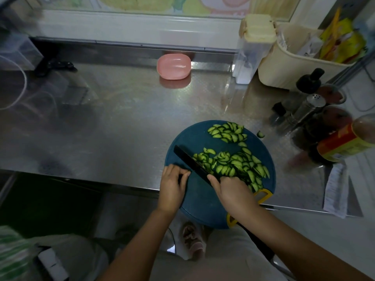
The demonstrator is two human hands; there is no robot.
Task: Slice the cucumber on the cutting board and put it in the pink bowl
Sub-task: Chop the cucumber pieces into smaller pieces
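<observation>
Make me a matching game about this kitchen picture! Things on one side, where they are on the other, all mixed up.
Things:
1 pink bowl
2 knife
3 cucumber slices
4 cutting board

Places:
a piled on the board
b sticking out over the front edge of the counter
c at the back of the counter
d gripped by the right hand

Pairs: 1-c, 2-d, 3-a, 4-b.

Open counter [121, 118] between board [182, 145] and bowl [174, 66]

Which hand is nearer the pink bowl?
Left. The left hand sits at the board edge in line with the pink bowl; the right hand grips the knife farther right.
</observation>
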